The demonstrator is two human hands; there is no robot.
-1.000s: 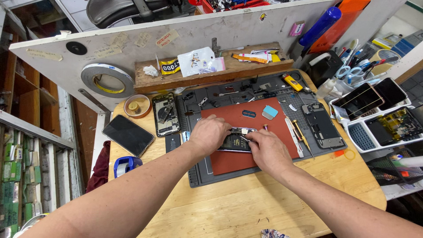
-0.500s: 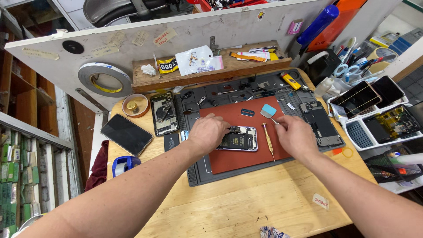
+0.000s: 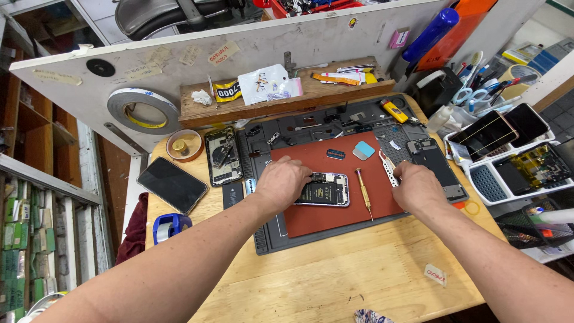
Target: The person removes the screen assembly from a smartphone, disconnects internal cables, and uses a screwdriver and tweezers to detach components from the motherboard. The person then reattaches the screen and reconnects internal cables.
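Here, seen from the head, the left hand (image 3: 284, 182) rests on the opened black phone with bared battery (image 3: 323, 190), long axis three-to-nine on the red rubber mat (image 3: 335, 215); the right hand (image 3: 417, 186), at three o'clock, fingers curled at slim metal tweezers (image 3: 387, 169), grip unclear.

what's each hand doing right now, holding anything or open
Left hand: resting on the left end of the opened phone, steadying it.
Right hand: closed on the tweezers at the red mat edge.
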